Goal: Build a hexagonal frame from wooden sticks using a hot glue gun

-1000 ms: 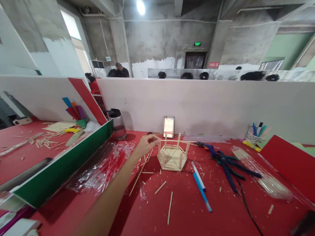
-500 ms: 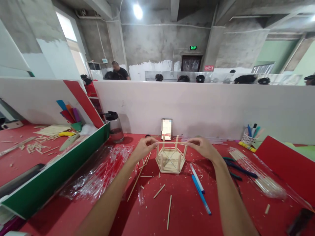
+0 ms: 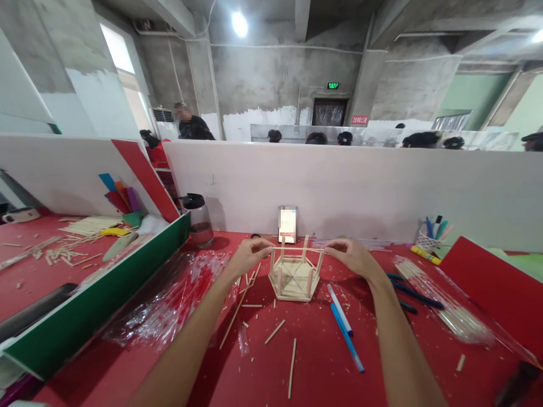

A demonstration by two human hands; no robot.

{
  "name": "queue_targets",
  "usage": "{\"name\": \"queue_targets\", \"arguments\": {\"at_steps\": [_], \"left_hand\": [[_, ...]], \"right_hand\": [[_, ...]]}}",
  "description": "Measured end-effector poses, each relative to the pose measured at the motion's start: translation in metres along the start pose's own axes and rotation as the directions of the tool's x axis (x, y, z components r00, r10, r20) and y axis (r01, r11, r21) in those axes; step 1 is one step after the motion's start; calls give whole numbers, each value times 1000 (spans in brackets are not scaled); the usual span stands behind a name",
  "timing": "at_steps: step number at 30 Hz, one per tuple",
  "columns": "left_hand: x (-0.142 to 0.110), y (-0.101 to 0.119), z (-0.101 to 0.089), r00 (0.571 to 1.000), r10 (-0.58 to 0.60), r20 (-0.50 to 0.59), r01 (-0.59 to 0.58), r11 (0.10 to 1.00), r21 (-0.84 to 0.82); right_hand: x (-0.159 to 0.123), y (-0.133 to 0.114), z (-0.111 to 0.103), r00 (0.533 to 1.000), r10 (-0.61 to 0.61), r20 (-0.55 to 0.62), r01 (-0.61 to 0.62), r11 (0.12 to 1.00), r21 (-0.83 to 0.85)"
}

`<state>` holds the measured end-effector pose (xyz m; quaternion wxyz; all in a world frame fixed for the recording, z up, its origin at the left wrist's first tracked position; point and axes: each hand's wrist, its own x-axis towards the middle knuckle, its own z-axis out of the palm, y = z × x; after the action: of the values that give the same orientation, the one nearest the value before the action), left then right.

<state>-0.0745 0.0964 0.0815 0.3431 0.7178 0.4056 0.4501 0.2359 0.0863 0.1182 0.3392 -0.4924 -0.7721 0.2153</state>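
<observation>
A small hexagonal wooden stick model [image 3: 296, 293] sits on the red table in front of me, with upright posts around its base and lines drawn across its floor. A thin wooden stick [image 3: 297, 249] lies level across the model near the tops of its side posts. My left hand [image 3: 251, 254] pinches the stick's left end, close to the left post. At the other end, my right hand [image 3: 347, 254] is closed on it by the fingertips. Whether the stick is fixed to the posts, I cannot tell.
Loose sticks [image 3: 292, 367] and crumbs lie nearer me. A blue pen [image 3: 347, 336] and a white pen [image 3: 339, 308] are at the right, beyond them pliers [image 3: 418, 294] and bagged sticks [image 3: 445, 299]. Plastic wrapping [image 3: 178, 299], a jug [image 3: 198, 220] and a green divider [image 3: 106, 288] stand left; a phone [image 3: 288, 225] leans behind.
My hands and the stick keep almost the same place on the model. In the background, a person beyond the partition has shifted left and leaned. The view has moved slightly.
</observation>
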Motion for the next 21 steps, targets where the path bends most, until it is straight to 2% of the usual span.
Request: {"name": "queue_targets", "arguments": {"at_steps": [12,21], "left_hand": [[-1,-13,-17,1000,9,28,-11,997,73],[-1,7,0,999,49,3,-49,993,106]], "right_hand": [[0,-4,-2,1000,6,14,-5,1000,-20],[1,-1,0,1000,-9,7,9,1000,-4]]}}
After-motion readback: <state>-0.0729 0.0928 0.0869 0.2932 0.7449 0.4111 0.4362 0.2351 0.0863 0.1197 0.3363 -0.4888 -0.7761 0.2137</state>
